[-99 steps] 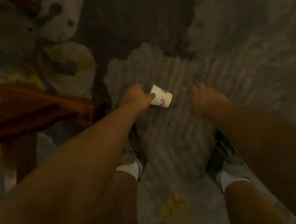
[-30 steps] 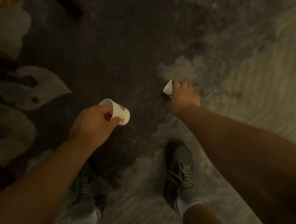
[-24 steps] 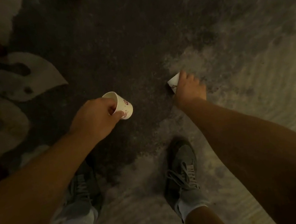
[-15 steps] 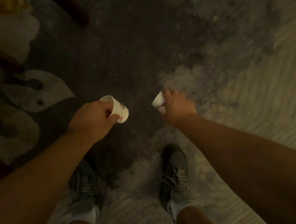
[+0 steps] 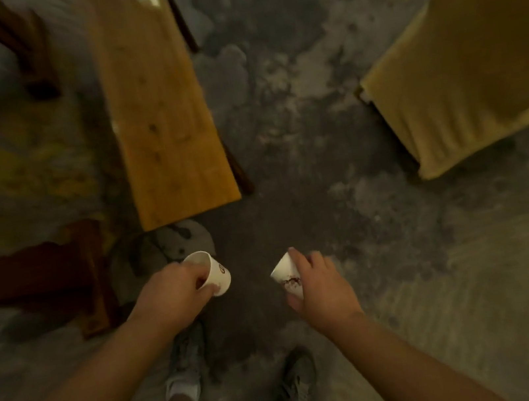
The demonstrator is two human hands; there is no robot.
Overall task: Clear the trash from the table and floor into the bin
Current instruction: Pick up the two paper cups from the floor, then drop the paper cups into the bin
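Observation:
My left hand [image 5: 175, 294] grips a white paper cup [image 5: 217, 276] with a small printed mark, its mouth tilted up and to the left. A second white paper cup [image 5: 285, 275] with a red-brown print is held in my right hand [image 5: 320, 287], fingers wrapped over its side. Both hands hang above the dark stained floor, roughly level with each other and a short gap apart. No bin shows in this view.
A light wooden bench [image 5: 159, 113] runs away from me at upper centre. Dark wooden furniture [image 5: 35, 271] stands at the left. A table under a yellow cloth [image 5: 464, 71] fills the upper right. Stained concrete floor [image 5: 319, 163] lies between them; my shoes [image 5: 296, 389] are below.
My right hand lifted the second cup off the floor and now holds it up. The view rose and tipped forward, bringing the bench and the yellow-covered table into sight.

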